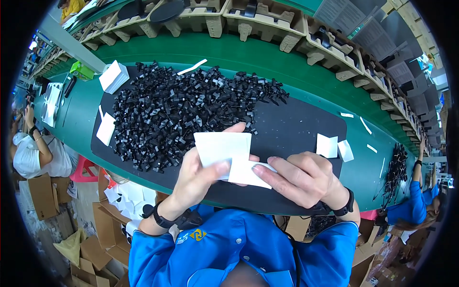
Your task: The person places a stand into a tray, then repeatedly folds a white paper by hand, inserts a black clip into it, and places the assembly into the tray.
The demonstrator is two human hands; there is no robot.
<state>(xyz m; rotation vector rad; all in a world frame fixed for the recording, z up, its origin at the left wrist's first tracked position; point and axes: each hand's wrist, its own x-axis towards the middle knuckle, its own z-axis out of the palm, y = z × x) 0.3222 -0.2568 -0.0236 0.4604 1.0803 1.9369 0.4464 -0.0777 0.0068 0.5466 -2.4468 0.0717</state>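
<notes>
In front of my chest, my left hand (192, 182) grips a small stack of white cards (221, 146), its thumb pressed on the top face. My right hand (308, 178) pinches a white card (249, 175) at its right edge; this card overlaps the lower right of the stack. Both hands are above the black mat (301, 125). Just beyond my left hand spreads a large heap of small black plastic parts (177, 110). Two loose white cards, one (327, 145) beside the other (345, 150), lie to the right of my right hand.
A thick stack of white cards (114, 78) and a smaller one (106, 129) sit left of the heap. Moulded cardboard trays (265, 24) line the far side. Black cables (396, 167) lie at the right, near a co-worker in blue (411, 205). Another person (45, 155) sits left.
</notes>
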